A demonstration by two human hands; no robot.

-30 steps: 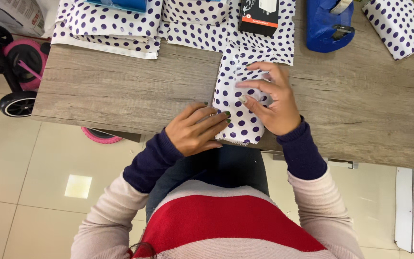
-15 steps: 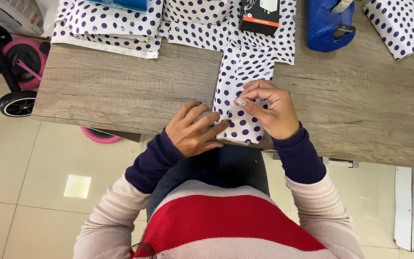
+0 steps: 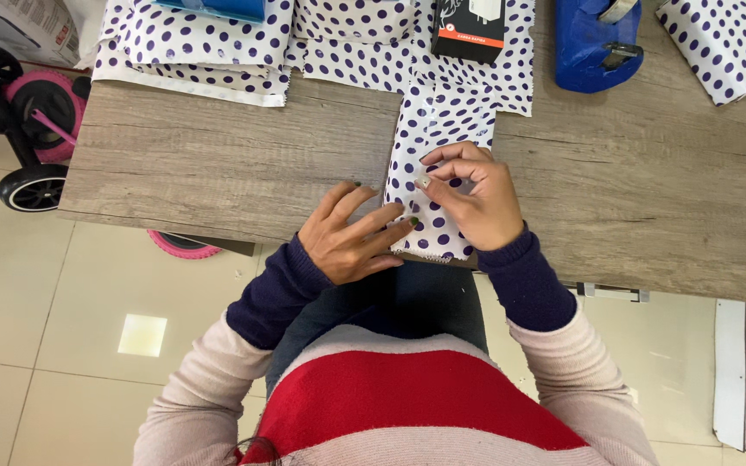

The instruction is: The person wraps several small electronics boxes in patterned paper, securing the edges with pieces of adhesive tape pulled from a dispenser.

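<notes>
A narrow strip of white wrapping paper with purple dots [image 3: 442,121] lies down the middle of the wooden table [image 3: 218,173] and reaches its near edge. My left hand [image 3: 351,237] rests flat with fingers spread, its fingertips pressing on the strip's left edge. My right hand [image 3: 472,194] sits on the strip with thumb and forefinger pinched on a small pale piece [image 3: 423,183], possibly tape. The part of the paper under my right hand is hidden.
More dotted paper [image 3: 192,52] lies folded at the back left, with a black box [image 3: 470,26] on dotted paper at the back middle. A blue tape dispenser [image 3: 597,43] and a dotted roll [image 3: 718,43] sit at the back right. A pink wheeled toy [image 3: 36,112] stands on the floor to the left.
My right hand was flat on the strip; it has curled up and pinched a small piece, drawing slightly toward me. My left hand has stayed in place on the paper.
</notes>
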